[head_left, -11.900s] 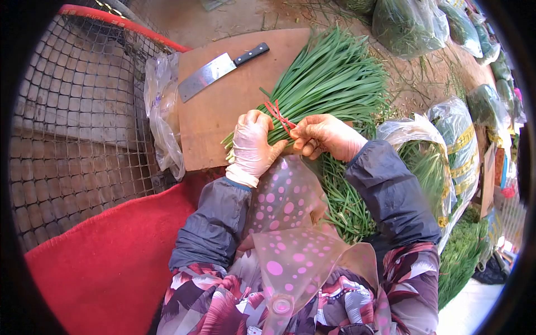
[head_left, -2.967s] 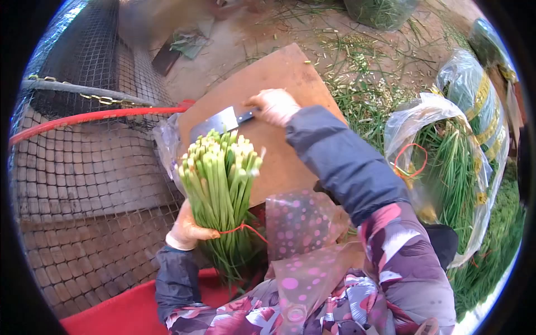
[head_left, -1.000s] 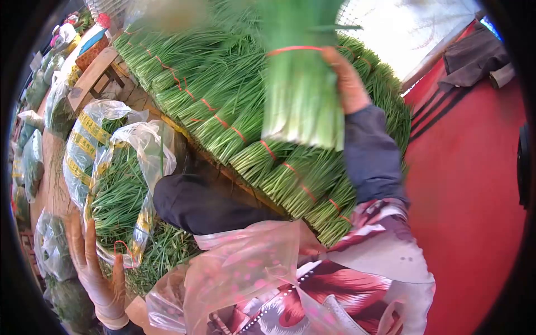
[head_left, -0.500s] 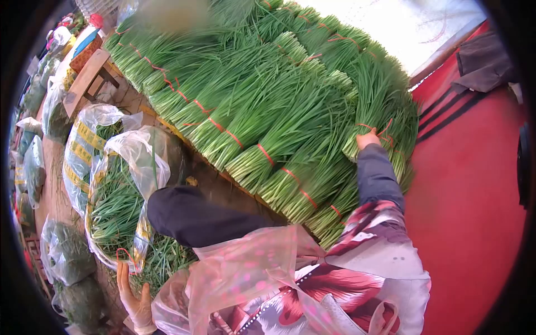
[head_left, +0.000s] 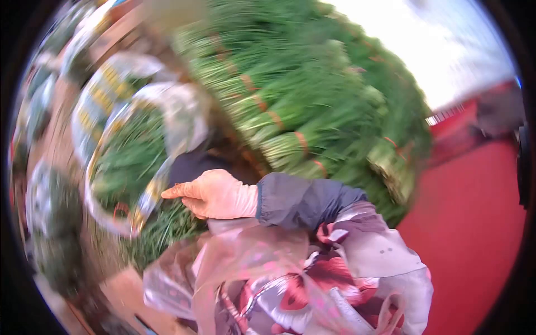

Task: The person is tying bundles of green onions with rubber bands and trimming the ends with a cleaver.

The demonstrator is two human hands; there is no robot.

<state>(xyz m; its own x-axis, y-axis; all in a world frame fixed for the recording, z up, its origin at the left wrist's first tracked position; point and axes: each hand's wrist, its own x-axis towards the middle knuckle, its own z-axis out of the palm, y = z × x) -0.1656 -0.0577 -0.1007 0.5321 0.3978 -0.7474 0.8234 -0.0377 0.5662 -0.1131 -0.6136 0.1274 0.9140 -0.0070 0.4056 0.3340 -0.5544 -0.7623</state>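
The right hand [head_left: 215, 195], gloved, hangs in front of the body with its index finger stretched out, apart from the bent fingers beneath, and nothing visible in its grip; a half-second ago it was on a tied bundle [head_left: 391, 167] of greens, which now lies unheld toward three o'clock, at the near right edge of the stack [head_left: 312, 95]; that one, by the look of it, has been set down and let go. The left hand is out of view.

The rest of the stack, banded in red, spreads from one to two o'clock, blurred; a dark trouser leg [head_left: 198, 163] sits just behind the hand at eleven, and with the sleeve [head_left: 304, 198] at three it partly blocks the path to the bundles. At ten o'clock gapes a plastic bag [head_left: 92, 204] of loose greens, its near edge close by the fingertips; cut leaves [head_left: 167, 230] lie at eight, a brown board [head_left: 131, 296] at seven; a red surface [head_left: 469, 234] fills four o'clock.
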